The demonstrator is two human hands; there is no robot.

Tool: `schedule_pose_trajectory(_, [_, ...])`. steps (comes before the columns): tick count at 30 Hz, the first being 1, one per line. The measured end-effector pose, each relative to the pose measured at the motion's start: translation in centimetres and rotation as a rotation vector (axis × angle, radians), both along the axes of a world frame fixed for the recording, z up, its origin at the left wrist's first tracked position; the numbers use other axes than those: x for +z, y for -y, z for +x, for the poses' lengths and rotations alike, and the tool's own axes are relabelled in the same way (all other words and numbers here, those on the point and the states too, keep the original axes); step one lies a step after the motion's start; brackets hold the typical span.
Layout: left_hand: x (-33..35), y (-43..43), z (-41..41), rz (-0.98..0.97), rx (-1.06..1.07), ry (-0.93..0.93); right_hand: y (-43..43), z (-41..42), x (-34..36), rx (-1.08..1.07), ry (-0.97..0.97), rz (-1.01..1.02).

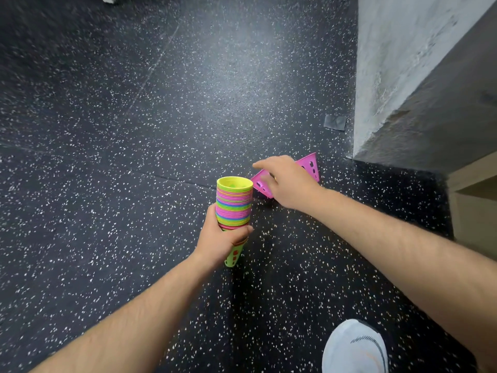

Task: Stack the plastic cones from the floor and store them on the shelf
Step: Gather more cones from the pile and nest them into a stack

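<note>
Collecting: our left hand (220, 238) clamps the multicoloured nested plastic cone stack (234, 203); right hand (290, 184), fingers apart, overhangs pink perforated cones (309, 166), needing a pinch.

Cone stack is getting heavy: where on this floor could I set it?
Bare speckled black rubber floor spreads left of the multicoloured plastic cone stack, and ahead towards the grey tape patch. Crowded: right hand over two pink perforated cones near the concrete pillar.

The left hand (223, 239) is curled round a stack of cones (234, 203) at frame centre, forearm bare. The right hand (289, 183) is stretched forward just right of it, fingers (262, 165) loosely extended.
</note>
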State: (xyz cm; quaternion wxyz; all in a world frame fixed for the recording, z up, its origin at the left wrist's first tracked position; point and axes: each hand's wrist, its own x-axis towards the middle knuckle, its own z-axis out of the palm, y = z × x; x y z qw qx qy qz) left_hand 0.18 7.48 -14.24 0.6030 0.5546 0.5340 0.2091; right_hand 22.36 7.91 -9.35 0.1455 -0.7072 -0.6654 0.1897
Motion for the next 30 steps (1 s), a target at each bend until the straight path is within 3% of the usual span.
schedule_pose_trajectory(4, [0.1, -0.2, -0.1, -0.009, -0.014, -0.008, -2.0, 0.6, -1.8, 0.142, 0.303, -0.051])
schedule_pose_trajectory(12, [0.1, -0.2, -0.4, -0.003, -0.022, -0.018, -2.5, -0.1, -2.7, 0.118, 0.396, -0.046])
schedule_pose_trajectory(19, [-0.2, -0.2, -0.1, -0.005, -0.039, -0.022, -1.2, 2.0, 2.4, -0.194, 0.032, 0.239])
schedule_pose_trajectory(25, [-0.2, -0.6, 1.8, 0.021, -0.069, -0.023, 0.2, 2.1, 5.0, -0.127, -0.085, 0.411])
schedule_pose_trajectory(30, [0.4, -2.0, 4.1, 0.061, -0.100, 0.001, 0.9, 2.3, 4.3, -0.006, -0.138, 0.299])
